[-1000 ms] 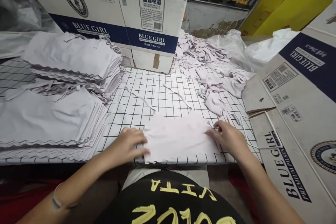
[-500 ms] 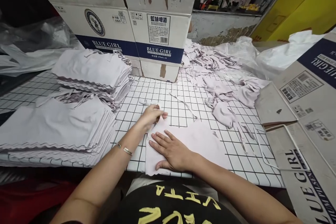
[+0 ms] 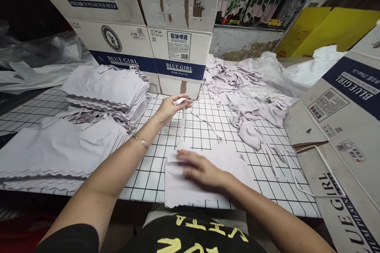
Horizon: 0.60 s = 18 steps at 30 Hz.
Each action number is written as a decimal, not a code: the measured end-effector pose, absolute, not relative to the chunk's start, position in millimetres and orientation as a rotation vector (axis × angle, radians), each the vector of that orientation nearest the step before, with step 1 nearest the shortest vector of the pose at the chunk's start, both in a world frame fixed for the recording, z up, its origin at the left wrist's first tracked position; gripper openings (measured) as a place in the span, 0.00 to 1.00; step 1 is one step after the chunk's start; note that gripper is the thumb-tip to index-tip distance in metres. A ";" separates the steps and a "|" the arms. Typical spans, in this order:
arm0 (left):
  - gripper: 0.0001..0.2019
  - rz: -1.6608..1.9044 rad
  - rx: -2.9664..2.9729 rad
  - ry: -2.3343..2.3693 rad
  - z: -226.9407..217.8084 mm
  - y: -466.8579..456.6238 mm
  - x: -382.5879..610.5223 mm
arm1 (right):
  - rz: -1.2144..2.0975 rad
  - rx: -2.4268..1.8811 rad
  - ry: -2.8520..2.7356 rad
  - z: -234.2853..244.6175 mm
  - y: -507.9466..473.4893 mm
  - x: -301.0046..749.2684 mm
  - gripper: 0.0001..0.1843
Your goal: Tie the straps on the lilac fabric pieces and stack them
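A pale pinkish garment piece (image 3: 208, 193) with a wavy lower edge lies flat at the table's front edge. My left hand (image 3: 172, 107) is closed on its thin fabric strap (image 3: 182, 124), which stretches up and away from the garment's top left corner. A bit of pale cloth shows between those fingers. Over the garment's left half, my right hand (image 3: 204, 169) is stretched out palm down, slightly blurred; whether it touches the cloth I cannot tell. Past the garment's top edge lies a loose thin strip (image 3: 208, 123).
Two stacks of similar garments, a front stack (image 3: 74, 146) and a back stack (image 3: 103, 87), stand at left. A tall beer carton (image 3: 178, 55) rises behind. Crumpled fabric pieces (image 3: 249, 130) lie at right, beside another carton (image 3: 329, 106) and a white wire frame (image 3: 314, 195).
My left hand has moved up and away from the garment, drawing the strap out straight. My right hand has shifted slightly right and its fingers have lifted or slid a little.
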<state>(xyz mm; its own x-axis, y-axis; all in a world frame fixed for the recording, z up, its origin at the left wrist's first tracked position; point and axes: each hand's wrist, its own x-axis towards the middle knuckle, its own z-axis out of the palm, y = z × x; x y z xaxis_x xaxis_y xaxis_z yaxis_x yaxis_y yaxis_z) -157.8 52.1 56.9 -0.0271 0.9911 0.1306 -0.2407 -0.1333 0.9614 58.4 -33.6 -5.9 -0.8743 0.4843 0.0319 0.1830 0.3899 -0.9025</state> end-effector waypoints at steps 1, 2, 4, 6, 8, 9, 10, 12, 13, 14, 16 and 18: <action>0.12 1.397 1.290 0.970 59.5 38.7 -153.4 | 1.590 -0.673 -2.117 0.5 -23.3 60.2 0.26; 0.10 1.357 1.431 0.983 61.5 25.5 -149.0 | 1.682 -0.735 -1.892 7.2 -12.8 61.8 0.24; 0.11 1.275 1.586 1.043 63.7 2.7 -141.4 | 1.849 -0.752 -1.624 19.9 6.2 63.9 0.22; 0.13 1.248 1.613 1.100 63.5 -11.9 -135.9 | 1.982 -0.690 -1.586 29.8 18.9 64.0 0.21; 0.14 1.246 1.596 1.138 61.9 -18.2 -132.9 | 2.038 -0.633 -1.637 36.4 24.8 61.8 0.19; 0.15 1.237 1.586 1.154 61.0 -18.8 -132.4 | 2.050 -0.611 -1.672 38.6 26.0 60.1 0.17; 0.15 1.227 1.578 1.166 60.2 -18.3 -132.4 | 2.056 -0.598 -1.708 40.4 26.5 58.1 0.15; 0.15 1.209 1.568 1.185 59.2 -14.7 -133.7 | 2.075 -0.609 -1.780 42.7 27.2 53.6 0.13; 0.15 1.206 1.568 1.190 58.8 -12.5 -134.8 | 2.087 -0.633 -1.812 43.3 27.5 51.4 0.13; 0.14 1.203 1.575 1.188 58.4 -10.5 -136.3 | 2.099 -0.665 -1.832 43.4 28.0 49.5 0.13; 0.12 1.207 1.593 1.214 56.2 -9.5 -139.6 | 2.129 -0.752 -1.821 41.9 28.8 47.1 0.13; 0.11 1.235 1.617 1.379 50.7 -15.7 -142.2 | 2.154 -0.863 -1.741 37.5 29.2 47.4 0.14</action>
